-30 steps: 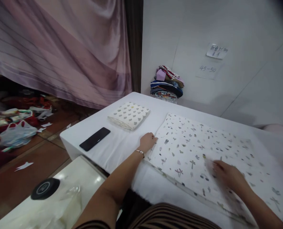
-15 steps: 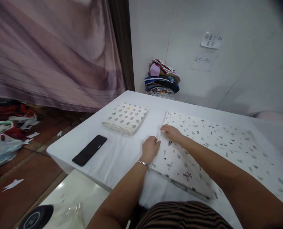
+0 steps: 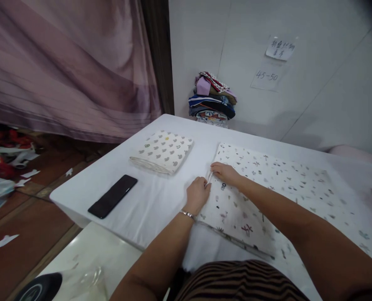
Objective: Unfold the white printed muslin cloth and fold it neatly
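A white cloth with small printed figures lies spread over the right side of the table, its near part doubled over in layers. My left hand pinches the left edge of this cloth, a bracelet at its wrist. Just beyond it, my right hand is closed on the same edge, fingers curled over it. Left of my hands rests a folded white cloth with grey prints, which neither hand touches.
A black phone lies on the white table near its left edge. Behind the table, a stack of folded fabrics stands against the wall. A pink curtain hangs at left. Lower left is a pale surface with a black round object.
The view has shifted slightly, so the table and phone appear a little further left. Both hands keep their hold on the cloth's edge, almost unmoved.
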Available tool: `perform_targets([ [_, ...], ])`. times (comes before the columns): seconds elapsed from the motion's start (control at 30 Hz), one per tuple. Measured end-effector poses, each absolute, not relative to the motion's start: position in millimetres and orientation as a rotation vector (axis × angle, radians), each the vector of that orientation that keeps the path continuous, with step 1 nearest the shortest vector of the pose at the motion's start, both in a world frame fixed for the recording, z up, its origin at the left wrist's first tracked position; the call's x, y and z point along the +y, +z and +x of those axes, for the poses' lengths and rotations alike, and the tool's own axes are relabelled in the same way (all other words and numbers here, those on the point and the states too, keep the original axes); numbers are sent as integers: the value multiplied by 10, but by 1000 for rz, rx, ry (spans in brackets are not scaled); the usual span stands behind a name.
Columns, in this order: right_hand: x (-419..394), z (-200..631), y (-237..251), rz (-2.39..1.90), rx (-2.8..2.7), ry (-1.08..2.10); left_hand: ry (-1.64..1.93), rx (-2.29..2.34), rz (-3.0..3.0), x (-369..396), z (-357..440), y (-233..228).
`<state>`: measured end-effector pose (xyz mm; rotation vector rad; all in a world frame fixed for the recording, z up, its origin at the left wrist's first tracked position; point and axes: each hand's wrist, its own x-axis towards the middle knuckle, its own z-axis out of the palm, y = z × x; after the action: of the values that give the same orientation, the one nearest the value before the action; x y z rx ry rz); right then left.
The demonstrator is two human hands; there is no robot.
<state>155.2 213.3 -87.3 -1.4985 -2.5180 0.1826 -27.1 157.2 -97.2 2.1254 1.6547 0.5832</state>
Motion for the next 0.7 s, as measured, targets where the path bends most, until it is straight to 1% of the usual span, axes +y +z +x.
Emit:
perform_targets([
  [0.17,2169,1538,-833,-1453,-2579,218,545,1671,2069,1573,-280,-940],
  [0.37,2268,1435,-780,-1531,-2657,275,472,1696,2034,1585,-292,-943],
  [0.7,2326,1405,-704,-1488,-2803,276,543,1667,2014,1578,-292,-939],
])
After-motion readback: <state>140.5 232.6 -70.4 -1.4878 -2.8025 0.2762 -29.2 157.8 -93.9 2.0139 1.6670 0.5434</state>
